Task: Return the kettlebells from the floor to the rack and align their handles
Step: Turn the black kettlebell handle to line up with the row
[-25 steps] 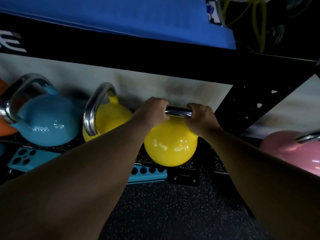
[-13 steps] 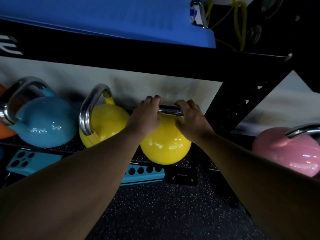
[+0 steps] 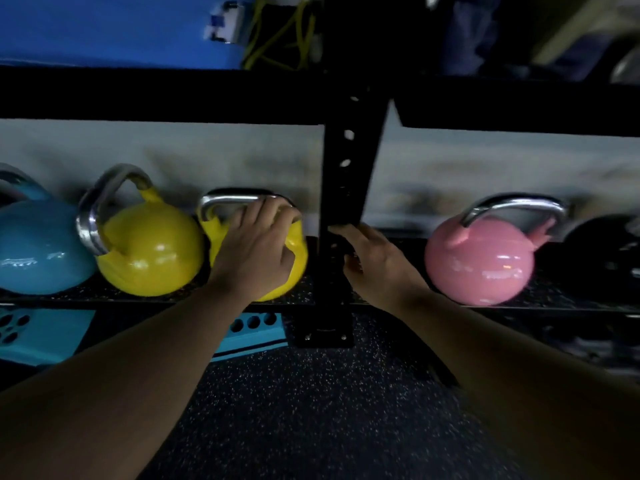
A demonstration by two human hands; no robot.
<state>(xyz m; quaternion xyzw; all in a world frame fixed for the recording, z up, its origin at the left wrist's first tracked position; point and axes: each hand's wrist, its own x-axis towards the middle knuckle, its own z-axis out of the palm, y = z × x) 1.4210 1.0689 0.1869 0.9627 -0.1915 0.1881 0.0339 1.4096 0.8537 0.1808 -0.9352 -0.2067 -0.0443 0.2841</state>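
- A glossy yellow round kettlebell with a steel loop handle [image 3: 256,244] is seen set on the rack's lower shelf [image 3: 166,295], directly under the left hand [image 3: 258,249].
- The left hand is laid over the bell's top and the right end of its handle, fingers draped loosely; whether the bar is actually gripped cannot be told.
- The right hand [image 3: 372,263] is off the bell, fingers half-curled and apart, beside the black perforated steel upright [image 3: 343,216]; contact with the post cannot be confirmed.
- A second yellow kettlebell [image 3: 149,251] sits just left of the left hand, touching or nearly touching the first; its handle is turned edge-on, while the first bell's handle faces the camera broadside.
- A light-blue kettlebell [image 3: 38,251] is racked further left. A pink kettlebell [image 3: 481,261] is racked right of the right hand, beyond the upright, handle broadside.
- Judged progress: return of this bell looks done. Handle alignment is left, the second yellow handle being the odd one. Bells left on the floor are not shown.
- Room: the bell is boxed between its yellow neighbour and the upright; little sideways play. Overhead, a black crossbeam [image 3: 173,95] limits lifting height. The speckled rubber floor [image 3: 311,410] below the arms looks open.
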